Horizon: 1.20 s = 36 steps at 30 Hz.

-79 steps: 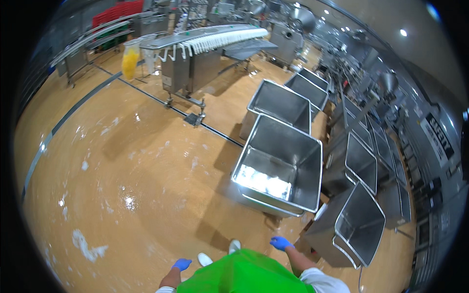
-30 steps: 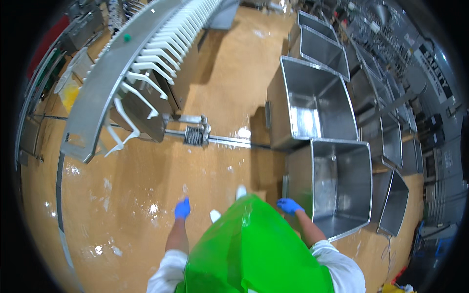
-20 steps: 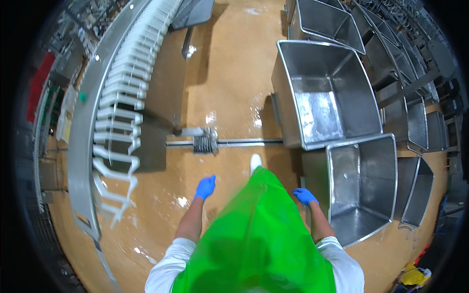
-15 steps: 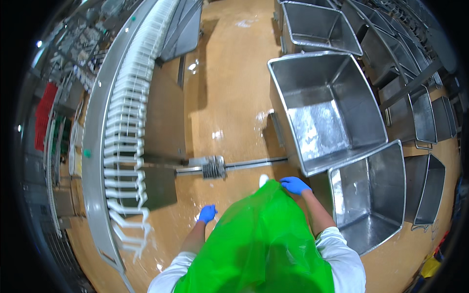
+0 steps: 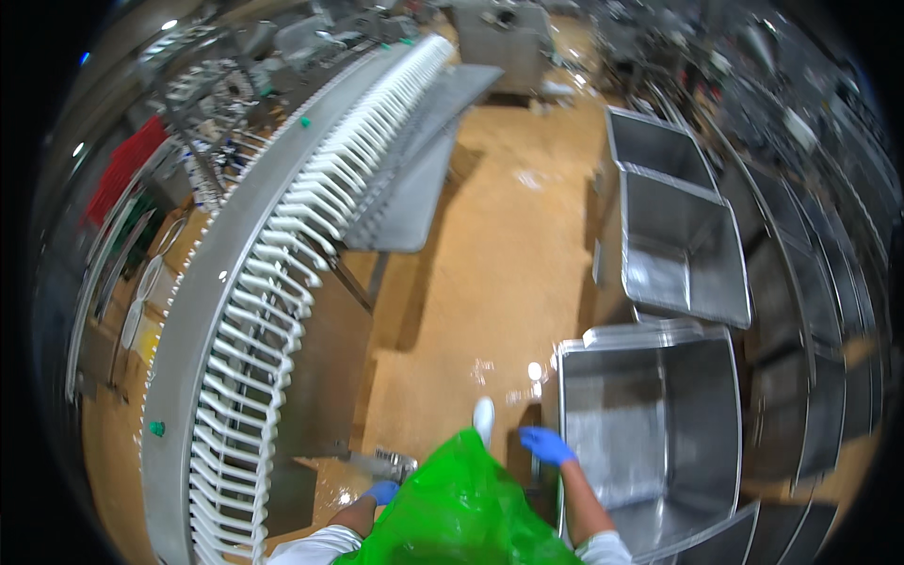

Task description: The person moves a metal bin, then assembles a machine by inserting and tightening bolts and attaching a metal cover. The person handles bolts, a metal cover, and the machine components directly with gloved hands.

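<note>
The right hand [image 5: 546, 444], in a blue glove, is out over the near left edge of a large steel bin [image 5: 702, 414], its fingers loosely extended toward the left and the palm seemingly free. The wrist crosses the bin's rim in view, though whether hand and rim touch cannot be told. The left hand [image 5: 381, 492], also gloved in blue, is low on the near left, partly covered by the green apron [image 5: 461, 508]; whether it is open or closed cannot be told. It appears just beside a small metal drain grate [image 5: 395, 464] on the floor. The steel bin stands upright on the near right, its bare inner walls showing. Beyond it, farther along the right, are a second bin [image 5: 706, 245] and a third bin [image 5: 659, 141], with a row of steel bins [image 5: 786, 405] along the far right side. On the left a long curved metal machine [image 5: 202, 330] carries many white arms [image 5: 250, 372], set close together and pointing right, and a grey metal sheet [image 5: 414, 202] slopes beside its far end. Between machine and bins runs the tan floor [image 5: 480, 273], wet and shiny in patches, with one white boot [image 5: 484, 419] ahead of the apron. Red crates [image 5: 122, 174] are stacked at the far left.
</note>
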Motion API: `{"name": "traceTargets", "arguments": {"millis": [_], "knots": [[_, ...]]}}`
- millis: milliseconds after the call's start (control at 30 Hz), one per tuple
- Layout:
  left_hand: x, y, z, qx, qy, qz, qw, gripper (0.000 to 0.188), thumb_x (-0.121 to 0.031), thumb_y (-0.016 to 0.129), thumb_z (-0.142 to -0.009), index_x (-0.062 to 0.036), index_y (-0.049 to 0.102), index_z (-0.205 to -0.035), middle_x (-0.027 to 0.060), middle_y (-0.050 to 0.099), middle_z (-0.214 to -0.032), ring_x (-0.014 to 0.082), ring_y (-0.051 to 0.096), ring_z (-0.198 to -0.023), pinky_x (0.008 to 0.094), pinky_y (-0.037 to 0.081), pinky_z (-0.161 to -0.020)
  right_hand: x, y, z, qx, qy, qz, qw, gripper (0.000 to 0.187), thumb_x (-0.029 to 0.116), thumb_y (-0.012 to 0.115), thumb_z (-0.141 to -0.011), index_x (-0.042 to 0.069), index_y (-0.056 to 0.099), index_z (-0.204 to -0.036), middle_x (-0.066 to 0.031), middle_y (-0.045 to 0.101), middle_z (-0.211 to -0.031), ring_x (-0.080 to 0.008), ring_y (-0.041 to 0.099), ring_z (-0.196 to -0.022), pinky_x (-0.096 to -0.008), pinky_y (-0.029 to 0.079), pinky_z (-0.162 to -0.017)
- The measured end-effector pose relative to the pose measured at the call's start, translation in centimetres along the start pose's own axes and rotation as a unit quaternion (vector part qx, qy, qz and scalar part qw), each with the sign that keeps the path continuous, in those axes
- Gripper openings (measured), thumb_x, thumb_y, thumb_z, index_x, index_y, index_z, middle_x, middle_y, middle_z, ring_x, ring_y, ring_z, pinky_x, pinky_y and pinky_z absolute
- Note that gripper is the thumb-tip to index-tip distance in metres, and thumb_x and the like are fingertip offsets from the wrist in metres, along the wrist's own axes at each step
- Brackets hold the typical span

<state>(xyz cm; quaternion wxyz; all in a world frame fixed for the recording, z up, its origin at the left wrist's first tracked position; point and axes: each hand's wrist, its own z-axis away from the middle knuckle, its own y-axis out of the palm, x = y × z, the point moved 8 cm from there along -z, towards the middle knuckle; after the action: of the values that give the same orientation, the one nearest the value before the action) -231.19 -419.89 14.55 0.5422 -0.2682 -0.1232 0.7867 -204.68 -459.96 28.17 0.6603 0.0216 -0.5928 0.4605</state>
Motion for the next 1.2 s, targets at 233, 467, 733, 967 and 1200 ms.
{"name": "traceTargets", "arguments": {"millis": [233,467,733,967,1200], "knots": [[-4.8,-31.5,-13.3,-0.142,-0.029,0.060,0.988,0.038,-0.037,0.049,-0.092,-0.0075,0.069,-0.105,0.0197,0.067,-0.111,0.0335,0.065,-0.100,0.0443,0.050,-0.089,-6.2,-10.2,-13.2,0.001,0.117,-0.210,0.971,0.042,0.028,0.058,-0.094,0.002,0.061,-0.127,-0.0125,0.065,-0.122,-0.0222,0.061,-0.109,-0.0331,0.047,-0.096],[-21.0,-59.7,-25.4,-0.189,0.101,0.029,0.976,0.037,-0.036,0.050,-0.095,-0.0062,0.068,-0.107,0.0187,0.066,-0.114,0.0338,0.061,-0.109,0.0420,0.047,-0.094,-8.9,-28.2,-23.7,-0.172,0.182,-0.392,0.885,0.042,0.026,0.062,-0.091,0.002,0.061,-0.125,-0.0089,0.069,-0.103,-0.0177,0.067,-0.078,-0.0287,0.051,-0.067],[-31.6,-73.2,-38.0,-0.029,0.071,-0.055,0.996,0.042,-0.040,0.052,-0.097,-0.0033,0.066,-0.111,0.0163,0.068,-0.107,0.0278,0.064,-0.098,0.0396,0.049,-0.091,-15.7,-37.7,-36.4,-0.112,0.286,-0.493,0.814,0.028,0.026,0.060,-0.091,0.002,0.068,-0.104,-0.0076,0.067,-0.087,-0.0151,0.060,-0.061,-0.0300,0.049,-0.054],[-31.0,-86.6,-45.0,-0.068,-0.045,0.188,0.979,0.039,-0.038,0.054,-0.094,-0.0048,0.068,-0.109,0.0136,0.069,-0.104,0.0226,0.066,-0.089,0.0349,0.052,-0.081,-10.5,-65.0,-60.0,-0.087,0.160,-0.055,0.982,0.051,0.041,0.051,-0.091,0.000,0.065,-0.116,-0.0203,0.063,-0.121,-0.0335,0.059,-0.112,-0.0397,0.045,-0.098],[-29.1,-90.6,-56.3,0.048,-0.045,0.043,0.997,0.046,-0.046,0.056,-0.087,-0.0056,0.069,-0.104,0.0158,0.070,-0.092,0.0275,0.067,-0.083,0.0425,0.053,-0.076,-7.6,-87.2,-82.0,-0.168,0.053,-0.061,0.983,0.053,0.040,0.055,-0.089,0.002,0.061,-0.125,-0.0221,0.060,-0.125,-0.0360,0.058,-0.116,-0.0409,0.044,-0.101]]}}
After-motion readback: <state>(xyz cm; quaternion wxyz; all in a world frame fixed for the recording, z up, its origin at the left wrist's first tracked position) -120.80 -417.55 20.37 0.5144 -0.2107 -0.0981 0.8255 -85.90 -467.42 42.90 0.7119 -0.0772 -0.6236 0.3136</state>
